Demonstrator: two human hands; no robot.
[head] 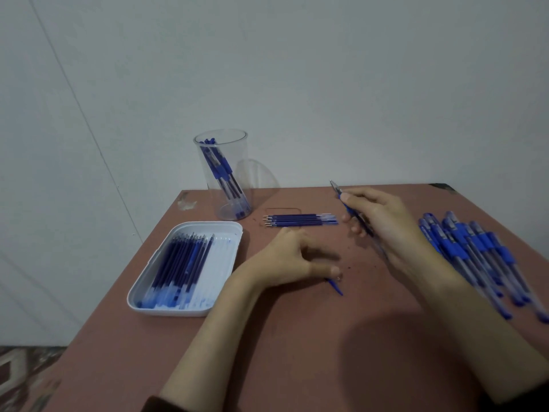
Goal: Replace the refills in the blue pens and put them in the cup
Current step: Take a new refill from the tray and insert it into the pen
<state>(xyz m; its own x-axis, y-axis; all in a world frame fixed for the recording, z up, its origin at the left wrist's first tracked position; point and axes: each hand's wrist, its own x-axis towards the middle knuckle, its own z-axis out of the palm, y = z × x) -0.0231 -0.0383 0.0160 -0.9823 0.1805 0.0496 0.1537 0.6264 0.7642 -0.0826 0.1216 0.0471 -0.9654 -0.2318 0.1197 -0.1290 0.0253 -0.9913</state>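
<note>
Right hand (378, 223) held a pen (336, 189), left hand (283, 258) pinched a small blue bit (337, 288), refills (300, 220) lay near the cup (241, 162).

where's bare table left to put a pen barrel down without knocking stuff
Bare table at the near edge between left arm and right arm, and in front of the tray. A smaller patch lies behind the right hand, by the far corner. Crowded: the pen pile on the right, and refills beside the cup.
</note>
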